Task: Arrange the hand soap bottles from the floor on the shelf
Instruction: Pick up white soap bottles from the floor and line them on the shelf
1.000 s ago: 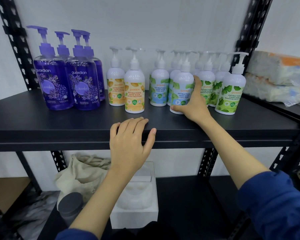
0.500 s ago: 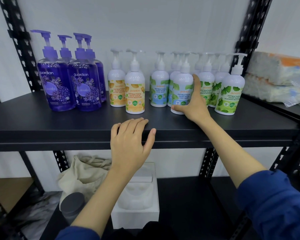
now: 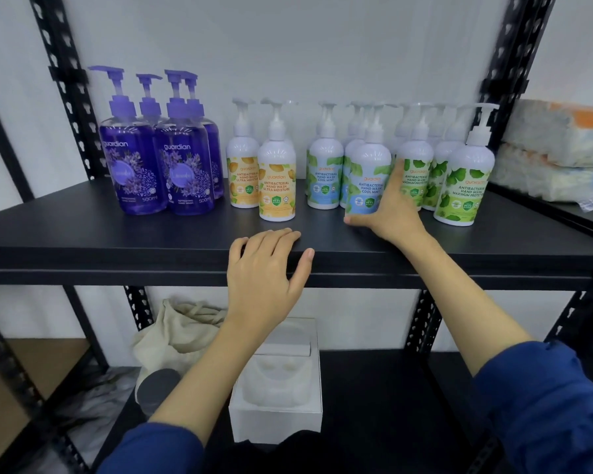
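Hand soap bottles stand in groups on the black shelf (image 3: 117,241). At the left are several purple pump bottles (image 3: 134,165), then two white bottles with orange labels (image 3: 276,186), then white cool mint bottles with blue labels, then green-labelled ones (image 3: 464,186) at the right. My right hand (image 3: 389,210) grips the front cool mint bottle (image 3: 365,179) near its base, thumb in front and fingers behind it. My left hand (image 3: 266,271) rests flat on the shelf's front edge, fingers straight, holding nothing.
Wrapped tissue packs (image 3: 555,155) lie on the neighbouring shelf at the right. On the lower shelf sit a white open box (image 3: 278,388), a cream cloth bag (image 3: 178,326) and a grey round lid (image 3: 156,388). Black perforated uprights (image 3: 65,97) frame the shelf.
My right hand has stayed on the cool mint bottle, which hardly moved. The camera has tilted up a little, so the shelf sits lower in view. My left hand has not moved.
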